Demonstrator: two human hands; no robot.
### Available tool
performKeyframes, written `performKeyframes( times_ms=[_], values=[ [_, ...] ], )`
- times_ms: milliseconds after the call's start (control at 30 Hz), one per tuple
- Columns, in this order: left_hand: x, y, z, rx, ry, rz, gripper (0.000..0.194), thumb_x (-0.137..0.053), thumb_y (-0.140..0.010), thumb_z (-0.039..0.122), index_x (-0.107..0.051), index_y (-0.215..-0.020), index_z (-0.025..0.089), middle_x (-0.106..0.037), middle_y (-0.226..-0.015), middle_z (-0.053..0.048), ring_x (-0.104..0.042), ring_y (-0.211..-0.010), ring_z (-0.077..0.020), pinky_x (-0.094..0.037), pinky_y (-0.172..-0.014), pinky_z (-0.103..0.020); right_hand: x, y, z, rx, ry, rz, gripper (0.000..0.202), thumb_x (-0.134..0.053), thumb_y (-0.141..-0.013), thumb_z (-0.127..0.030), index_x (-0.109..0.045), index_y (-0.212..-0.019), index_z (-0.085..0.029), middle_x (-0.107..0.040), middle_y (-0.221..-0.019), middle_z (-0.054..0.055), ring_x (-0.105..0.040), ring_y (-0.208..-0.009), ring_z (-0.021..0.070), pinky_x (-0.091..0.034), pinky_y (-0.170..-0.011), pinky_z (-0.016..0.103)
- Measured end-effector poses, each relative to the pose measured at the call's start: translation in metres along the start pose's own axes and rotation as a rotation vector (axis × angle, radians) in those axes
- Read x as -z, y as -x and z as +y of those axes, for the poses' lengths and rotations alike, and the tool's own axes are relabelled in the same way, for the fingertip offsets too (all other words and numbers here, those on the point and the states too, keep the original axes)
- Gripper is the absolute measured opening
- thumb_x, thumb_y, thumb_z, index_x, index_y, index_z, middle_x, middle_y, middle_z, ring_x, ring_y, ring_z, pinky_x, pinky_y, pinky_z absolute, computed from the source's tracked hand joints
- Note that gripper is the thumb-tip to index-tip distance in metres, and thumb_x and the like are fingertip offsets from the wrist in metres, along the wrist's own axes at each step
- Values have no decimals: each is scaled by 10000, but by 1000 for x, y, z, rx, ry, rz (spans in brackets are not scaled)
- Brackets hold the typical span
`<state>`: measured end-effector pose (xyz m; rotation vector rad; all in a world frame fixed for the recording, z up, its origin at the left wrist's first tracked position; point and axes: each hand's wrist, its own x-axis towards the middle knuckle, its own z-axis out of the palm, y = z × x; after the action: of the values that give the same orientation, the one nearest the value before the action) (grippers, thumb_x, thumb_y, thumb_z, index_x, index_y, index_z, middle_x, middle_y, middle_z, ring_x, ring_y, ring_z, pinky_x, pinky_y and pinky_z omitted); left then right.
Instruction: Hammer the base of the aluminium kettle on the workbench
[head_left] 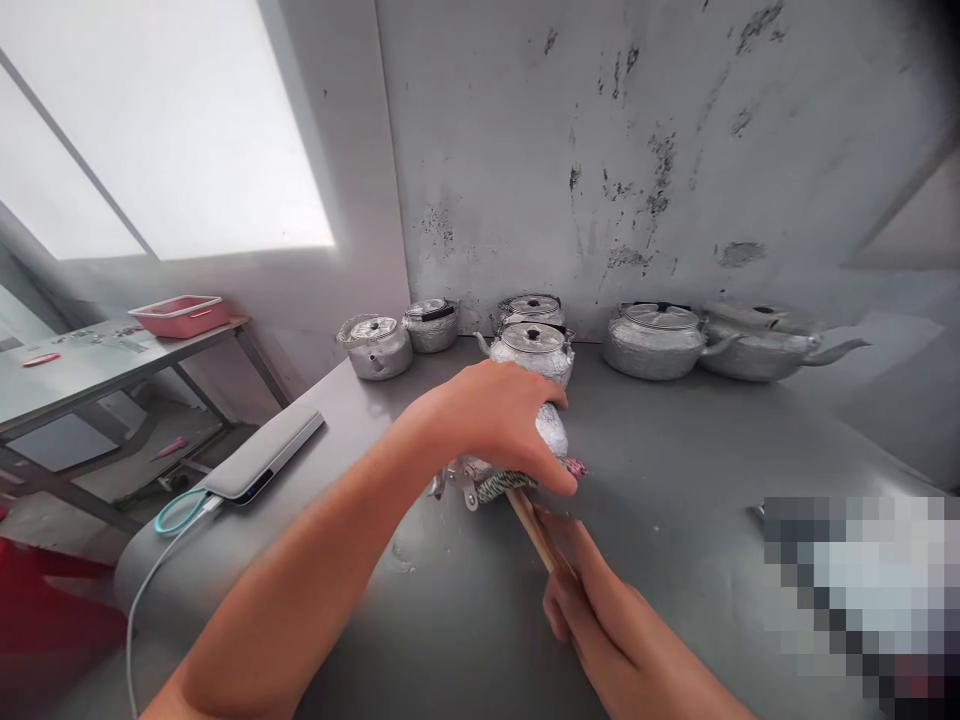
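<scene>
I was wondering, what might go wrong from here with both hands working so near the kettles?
The right hand holds a wooden stick close to the left hand, so a slip might strike it.
The silvery vessel under the left hand sits just in front of a kettle; a shove back could knock them together.
The pale cable from the grey power bank might snag on the left forearm.

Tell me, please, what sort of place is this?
Perhaps a simple workroom: several rough-surfaced metal kettles stand on a plain grey table, near a scuffed, stained wall.
</scene>
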<state>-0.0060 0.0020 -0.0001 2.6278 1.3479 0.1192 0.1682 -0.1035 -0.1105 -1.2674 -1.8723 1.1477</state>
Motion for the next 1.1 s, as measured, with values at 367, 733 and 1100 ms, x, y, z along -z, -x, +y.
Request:
performKeyframes(
  times_ms=[367,733,1100],
  values=[
    [1,0,4,25,4,4,776,-687,-646,652,-616,-1324,280,-708,-1103,-13,-627,-1000,-268,-449,-669,-296,-2,0,1,-43,17,-32,532,-415,-968,-303,-436,-1496,-244,-623,-667,-1,-573,-545,174,-489,-536,257],
    [1,2,5,45,20,-5,777,-685,-647,646,-607,-1334,291,-713,-1065,-13,-627,-1006,-271,-446,-640,-286,-1,-4,-1,-64,-45,-65,520,-396,-973,-305,-410,-1487,-228,-574,-673,-2,-541,-576,176,-472,-574,266],
    [1,1,5,66,-4,-17,792,-674,-649,664,-586,-1352,309,-704,-1126,-12,-622,-1053,-283,-470,-698,-300,-4,-5,3,-82,-86,-20,499,-391,-975,-340,-467,-1455,-226,-632,-747,33,-605,-647,191,-525,-632,275]
  ],
)
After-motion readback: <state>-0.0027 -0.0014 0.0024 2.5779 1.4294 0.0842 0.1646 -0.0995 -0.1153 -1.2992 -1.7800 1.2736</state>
